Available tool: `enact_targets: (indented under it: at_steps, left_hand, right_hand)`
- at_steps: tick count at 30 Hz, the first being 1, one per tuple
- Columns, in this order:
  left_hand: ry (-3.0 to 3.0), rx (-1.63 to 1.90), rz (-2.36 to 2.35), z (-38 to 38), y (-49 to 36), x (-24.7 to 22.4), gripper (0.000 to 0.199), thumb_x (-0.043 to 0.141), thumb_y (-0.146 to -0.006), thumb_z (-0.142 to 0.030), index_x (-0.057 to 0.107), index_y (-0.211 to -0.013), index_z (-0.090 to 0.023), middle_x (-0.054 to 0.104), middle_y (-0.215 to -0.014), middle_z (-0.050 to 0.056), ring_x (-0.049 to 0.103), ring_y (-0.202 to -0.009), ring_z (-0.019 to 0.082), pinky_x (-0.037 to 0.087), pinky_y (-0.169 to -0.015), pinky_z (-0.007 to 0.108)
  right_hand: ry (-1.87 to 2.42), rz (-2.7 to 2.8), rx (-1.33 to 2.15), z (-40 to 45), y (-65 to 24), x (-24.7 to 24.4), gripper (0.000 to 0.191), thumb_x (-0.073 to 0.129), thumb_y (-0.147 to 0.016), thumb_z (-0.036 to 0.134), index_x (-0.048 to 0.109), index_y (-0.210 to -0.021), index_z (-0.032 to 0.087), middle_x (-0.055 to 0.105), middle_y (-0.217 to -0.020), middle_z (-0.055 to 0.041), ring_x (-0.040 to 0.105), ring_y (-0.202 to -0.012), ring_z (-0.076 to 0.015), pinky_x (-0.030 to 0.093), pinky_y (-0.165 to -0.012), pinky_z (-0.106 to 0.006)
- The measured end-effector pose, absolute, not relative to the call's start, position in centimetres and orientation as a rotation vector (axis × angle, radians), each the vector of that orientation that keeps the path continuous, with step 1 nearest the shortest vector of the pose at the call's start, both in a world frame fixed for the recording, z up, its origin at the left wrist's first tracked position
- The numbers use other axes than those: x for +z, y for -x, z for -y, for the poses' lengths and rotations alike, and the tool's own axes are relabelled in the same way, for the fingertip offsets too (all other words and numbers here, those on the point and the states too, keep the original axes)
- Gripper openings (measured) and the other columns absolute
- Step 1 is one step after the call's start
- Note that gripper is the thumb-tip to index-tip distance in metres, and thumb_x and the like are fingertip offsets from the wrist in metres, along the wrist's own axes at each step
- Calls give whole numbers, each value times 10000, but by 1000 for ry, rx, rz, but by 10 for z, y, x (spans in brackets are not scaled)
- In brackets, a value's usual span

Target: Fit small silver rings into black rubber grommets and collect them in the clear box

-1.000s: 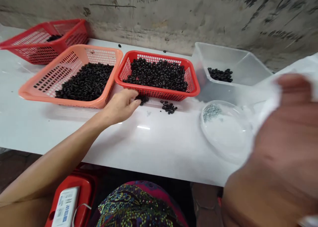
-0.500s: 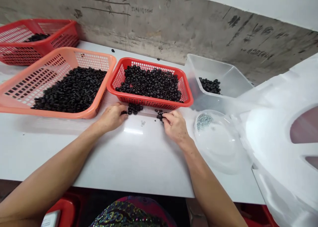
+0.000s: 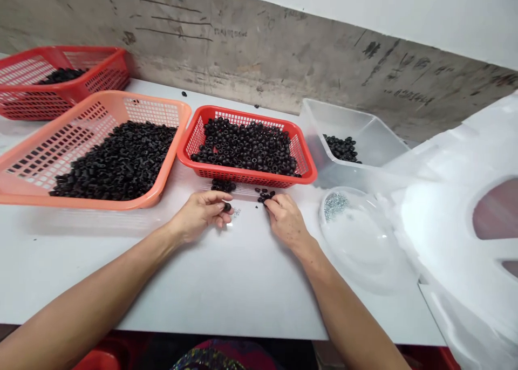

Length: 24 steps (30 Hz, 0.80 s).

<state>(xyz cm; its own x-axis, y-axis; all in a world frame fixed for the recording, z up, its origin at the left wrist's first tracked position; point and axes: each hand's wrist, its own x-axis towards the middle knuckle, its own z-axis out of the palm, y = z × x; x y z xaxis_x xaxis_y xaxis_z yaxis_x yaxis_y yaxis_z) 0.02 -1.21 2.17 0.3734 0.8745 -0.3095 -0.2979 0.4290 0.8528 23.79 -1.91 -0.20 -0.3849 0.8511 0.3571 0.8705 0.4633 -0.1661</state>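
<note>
Between thumb and fingers, my left hand (image 3: 202, 213) pinches a small black ring-shaped part (image 3: 227, 206) just above the white table. My right hand (image 3: 286, 219) is closed at the edge of a little pile of small black parts (image 3: 265, 194); its fingertips hide what they grip, if anything. A second pile of black rings (image 3: 223, 185) lies against the front of the red basket (image 3: 247, 177), which holds many more black rings (image 3: 251, 146). Tiny pale pieces (image 3: 237, 213) lie on the table beside my left fingers.
An orange basket (image 3: 140, 201) of small black parts stands left, with another red basket (image 3: 65, 97) behind it. At right are a clear plastic bin (image 3: 376, 138) with black parts, a clear round lid (image 3: 364, 240) holding tiny silvery pieces, and a large white plastic object (image 3: 437, 224).
My left hand has moved right and toward me from the ring pile, with a black ring in its fingers. My right hand stays at its pile. The view has tilted slightly.
</note>
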Motion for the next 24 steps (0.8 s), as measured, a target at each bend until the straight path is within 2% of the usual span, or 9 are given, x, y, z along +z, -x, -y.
enact_targets:
  at_steps: [5,10,13,16,20,24]
  left_hand:
    - [-748,819,-949,9,1,23,174,602,-722,-69,623,-895,-73,681,-724,113,639,-586,149,481,-477,219]
    - [-748,809,-951,9,2,23,221,632,-684,-50,612,-902,-77,678,-717,105,639,-607,153,490,-486,216]
    - [-768,823,-932,8,2,21,219,641,-681,-70,606,-898,-84,679,-725,101,635,-604,150,489,-484,217]
    - [-778,833,-925,8,2,20,222,644,-674,-77,603,-892,-86,676,-719,95,629,-590,147,484,-478,221]
    - [-796,839,-924,9,1,20,213,633,-680,-80,599,-890,-85,669,-704,85,625,-588,147,474,-476,222]
    - [-813,835,-920,9,1,20,199,642,-687,-97,601,-882,-88,667,-704,84,618,-580,142,468,-483,228]
  right_hand:
    - [1437,2328,-79,19,-238,-4,248,422,-847,74,659,-832,146,549,-816,-107,463,-797,-223,431,-706,-359]
    - [1407,2250,-67,20,-234,2,249,417,-842,85,649,-795,162,520,-802,-99,450,-784,-224,429,-689,-362]
    - [1335,2171,-43,25,-226,7,226,404,-848,90,620,-861,158,535,-889,-116,469,-845,-233,437,-745,-385]
    - [1279,2176,37,31,-214,8,231,372,-866,89,586,-933,147,545,-863,-110,487,-823,-222,442,-749,-368]
    - [1257,2281,144,31,-200,2,345,353,-860,57,582,-1092,169,525,-856,-89,488,-816,-206,443,-732,-338]
    - [1267,2328,162,22,-196,-7,326,404,-876,99,640,-1073,208,488,-826,-68,464,-788,-192,427,-699,-320]
